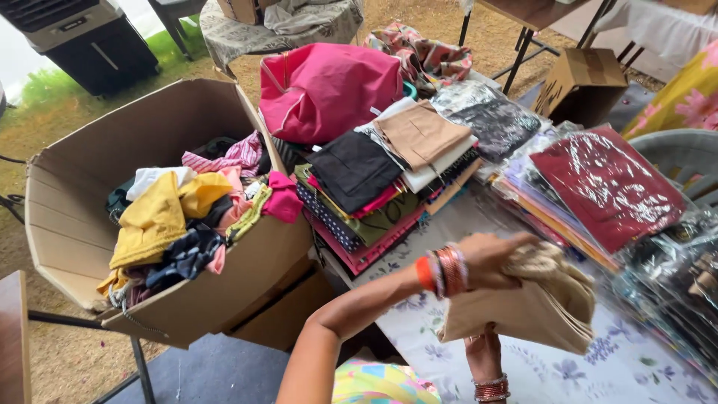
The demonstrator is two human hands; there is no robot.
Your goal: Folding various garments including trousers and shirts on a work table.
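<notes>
Box (75, 224) at left, full of mixed clothes. Folded stack (389, 179) mid-table w/ pink bag (329, 90) behind. Left hand (490, 258) grips top of beige cloth (523, 310) over table (419, 337); right hand (482, 352) under it, fingers hidden, can't tell. Bagged garments (606, 183) at right.

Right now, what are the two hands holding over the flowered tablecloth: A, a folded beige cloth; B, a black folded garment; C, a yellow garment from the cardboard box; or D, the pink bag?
A: both hands, the left hand above and the right hand below, grip the folded beige cloth above the flowered tablecloth.
</notes>
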